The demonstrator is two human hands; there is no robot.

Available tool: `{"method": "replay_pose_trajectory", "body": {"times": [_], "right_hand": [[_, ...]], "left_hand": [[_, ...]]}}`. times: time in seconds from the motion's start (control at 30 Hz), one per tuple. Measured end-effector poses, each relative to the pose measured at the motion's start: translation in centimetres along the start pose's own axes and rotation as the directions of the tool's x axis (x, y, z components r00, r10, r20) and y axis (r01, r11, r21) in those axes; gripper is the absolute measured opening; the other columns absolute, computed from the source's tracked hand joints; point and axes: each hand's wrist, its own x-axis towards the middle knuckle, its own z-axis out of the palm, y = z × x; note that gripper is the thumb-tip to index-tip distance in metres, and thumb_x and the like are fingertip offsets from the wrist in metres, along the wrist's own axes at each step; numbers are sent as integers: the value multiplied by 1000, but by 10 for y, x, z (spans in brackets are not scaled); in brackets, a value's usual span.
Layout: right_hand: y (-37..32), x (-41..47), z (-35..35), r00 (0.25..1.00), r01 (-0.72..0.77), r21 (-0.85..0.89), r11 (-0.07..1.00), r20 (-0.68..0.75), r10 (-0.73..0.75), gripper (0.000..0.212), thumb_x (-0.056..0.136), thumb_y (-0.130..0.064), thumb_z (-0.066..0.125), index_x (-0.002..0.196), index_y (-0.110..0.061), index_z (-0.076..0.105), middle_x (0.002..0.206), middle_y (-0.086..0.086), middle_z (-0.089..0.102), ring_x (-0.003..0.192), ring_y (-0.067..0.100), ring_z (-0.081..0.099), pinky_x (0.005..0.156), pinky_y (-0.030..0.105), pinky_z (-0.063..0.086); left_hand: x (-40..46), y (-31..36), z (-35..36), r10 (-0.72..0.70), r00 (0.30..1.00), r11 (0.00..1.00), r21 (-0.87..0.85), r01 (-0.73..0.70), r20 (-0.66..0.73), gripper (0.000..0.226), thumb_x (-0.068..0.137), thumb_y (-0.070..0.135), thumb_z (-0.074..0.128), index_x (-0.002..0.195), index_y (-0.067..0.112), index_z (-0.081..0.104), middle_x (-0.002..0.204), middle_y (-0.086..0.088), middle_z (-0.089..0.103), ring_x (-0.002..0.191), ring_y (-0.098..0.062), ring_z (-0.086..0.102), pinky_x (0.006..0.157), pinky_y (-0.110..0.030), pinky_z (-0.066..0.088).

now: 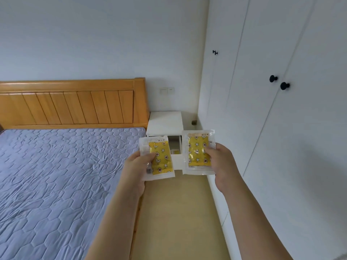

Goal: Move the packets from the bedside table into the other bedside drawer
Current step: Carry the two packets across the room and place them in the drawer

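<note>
Each hand holds a clear packet with a yellow star-patterned insert. My left hand grips the left packet by its left edge. The right packet is pinched at its right edge by my right hand. Both packets hover in front of a white bedside table beside the bed. Its drawer is pulled open toward me, and one more yellow packet shows inside, between the two held ones.
A bed with a grey-blue quilted mattress and a wooden headboard fills the left. White wardrobe doors with black knobs line the right. A narrow strip of beige floor runs between them toward the table.
</note>
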Motion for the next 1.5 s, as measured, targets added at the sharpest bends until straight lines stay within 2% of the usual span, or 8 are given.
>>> {"method": "replay_pose_trajectory", "body": {"times": [0.3, 0.5, 0.73, 0.97, 1.17, 1.27, 1.33, 1.5], "right_hand": [[7, 216, 86, 999, -48, -67, 997, 22, 49, 18, 96, -13, 50, 98, -18, 67, 89, 0, 72, 74, 12, 66, 63, 26, 47], [-2, 361, 156, 991, -121, -80, 989, 41, 125, 19, 96, -15, 51, 106, -18, 67, 96, 3, 73, 89, 22, 70, 87, 42, 55], [30, 514, 196, 969, -229, -138, 964, 61, 239, 16, 91, -16, 50, 87, -15, 66, 93, 12, 71, 86, 25, 67, 89, 45, 51], [84, 675, 239, 935, -310, -154, 938, 127, 330, 22, 94, -37, 52, 104, -23, 64, 101, -2, 72, 95, 20, 68, 91, 46, 53], [186, 775, 275, 873, -419, -270, 867, 141, 466, 14, 98, -17, 49, 105, -21, 60, 102, 1, 69, 91, 20, 68, 81, 40, 58], [278, 812, 294, 824, -494, -404, 770, 67, 563, 23, 92, -10, 47, 113, -9, 57, 101, 16, 65, 74, 18, 63, 65, 30, 55], [346, 830, 306, 789, -517, -482, 707, 52, 612, 37, 91, -10, 47, 127, -13, 50, 101, 9, 64, 61, 12, 55, 49, 23, 46], [497, 848, 330, 700, -553, -603, 575, 37, 713, 50, 88, -1, 43, 135, -19, 43, 97, 2, 60, 51, 8, 49, 40, 21, 35]], "left_hand": [[224, 25, 16, -31, 996, 1000, -6, 31, -83, 16, 89, 4, 64, 104, 10, 68, 95, -9, 76, 91, -28, 72, 82, -46, 57], [381, 73, 23, -46, 990, 999, -28, 43, -133, 14, 91, 3, 62, 101, 11, 66, 91, -8, 74, 80, -23, 72, 57, -33, 54], [525, 63, 46, -125, 986, 983, 125, 138, -108, 19, 91, 3, 61, 107, 12, 66, 95, -7, 76, 77, -19, 75, 57, -32, 56], [683, 37, 71, -156, 958, 920, 317, 230, -241, 13, 92, 4, 60, 95, 14, 67, 86, -2, 75, 74, -16, 72, 58, -29, 52], [820, -49, 56, -240, 920, 690, 612, 386, -310, 11, 88, 4, 61, 99, 6, 64, 94, -13, 72, 85, -30, 70, 76, -44, 59], [880, -127, 38, -255, 919, 436, 812, 388, -302, 22, 87, 3, 52, 108, 8, 57, 87, -5, 62, 76, -23, 61, 63, -33, 52], [909, -182, 24, -277, 919, 288, 888, 358, -281, 25, 89, 7, 46, 112, 12, 53, 82, 4, 56, 73, -16, 57, 56, -27, 45], [949, -304, -19, -290, 919, 63, 952, 299, -269, 42, 89, 10, 46, 128, 26, 43, 94, 6, 64, 71, -12, 61, 49, -25, 48]]}}
